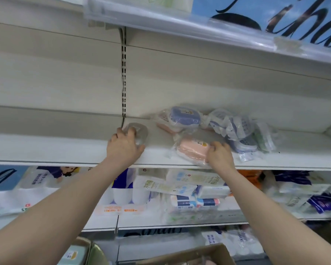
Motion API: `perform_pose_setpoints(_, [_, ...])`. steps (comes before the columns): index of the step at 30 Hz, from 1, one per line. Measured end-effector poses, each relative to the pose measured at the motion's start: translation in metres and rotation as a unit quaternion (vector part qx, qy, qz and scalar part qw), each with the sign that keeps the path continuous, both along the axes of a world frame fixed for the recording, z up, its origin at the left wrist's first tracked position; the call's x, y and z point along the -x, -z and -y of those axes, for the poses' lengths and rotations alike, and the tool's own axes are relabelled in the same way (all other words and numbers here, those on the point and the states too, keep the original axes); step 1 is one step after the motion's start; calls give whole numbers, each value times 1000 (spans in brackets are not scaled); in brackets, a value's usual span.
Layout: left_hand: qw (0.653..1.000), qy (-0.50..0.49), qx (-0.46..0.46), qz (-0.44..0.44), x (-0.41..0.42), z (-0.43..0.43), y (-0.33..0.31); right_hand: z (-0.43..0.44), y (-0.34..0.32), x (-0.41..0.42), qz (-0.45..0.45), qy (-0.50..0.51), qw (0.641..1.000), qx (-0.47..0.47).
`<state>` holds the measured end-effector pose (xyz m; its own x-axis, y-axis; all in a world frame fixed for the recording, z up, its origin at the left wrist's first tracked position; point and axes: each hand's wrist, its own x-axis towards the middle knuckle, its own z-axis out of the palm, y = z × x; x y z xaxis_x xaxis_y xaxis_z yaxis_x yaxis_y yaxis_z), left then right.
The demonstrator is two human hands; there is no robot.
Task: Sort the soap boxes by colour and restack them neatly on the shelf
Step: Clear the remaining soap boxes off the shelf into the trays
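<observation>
Right grip (219, 154) on pink box (192, 149)

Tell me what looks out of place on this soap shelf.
The bagged soap boxes on the shelf lie in a loose heap, tilted and overlapping, colours mixed: a blue box rests on a pink box.

On the shelf (65, 150), the left box (140, 131) sits by the upright (123, 73), nearer the back wall than the front edge. Well to its right, the front box (192, 149) lies at the front edge, with the back box (184, 116) behind it by the wall. A heap of bags (239, 131) lies right of both.
</observation>
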<state>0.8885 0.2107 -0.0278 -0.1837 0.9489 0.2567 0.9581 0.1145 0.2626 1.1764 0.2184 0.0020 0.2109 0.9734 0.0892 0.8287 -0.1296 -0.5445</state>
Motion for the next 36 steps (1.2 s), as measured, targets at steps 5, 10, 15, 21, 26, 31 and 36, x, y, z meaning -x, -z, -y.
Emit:
perform_pose_setpoints(5, [998,-9,30,46,4,-11,-5,-4,8,14,176,-126,976,14])
perform_pose_setpoints(10, [994,1,23,107,6,1,-1,0,16,8,209,-89,974,5])
perform_pose_setpoints(15, [990,25,-69,120,-9,44,4,24,28,-14,203,-105,969,-90])
perform_pose_setpoints(21, [986,19,-145,83,-67,126,22,59,55,-73,150,-155,965,-147])
perform_pose_setpoints(26, [993,-12,-101,59,-124,187,65,100,98,-136,97,-171,970,-139])
perform_pose_setpoints(31, [996,4,-22,87,-172,240,136,156,180,-193,62,-196,978,-45])
perform_pose_setpoints(36, [986,17,138,96,-204,276,213,209,266,-234,83,-196,973,88])
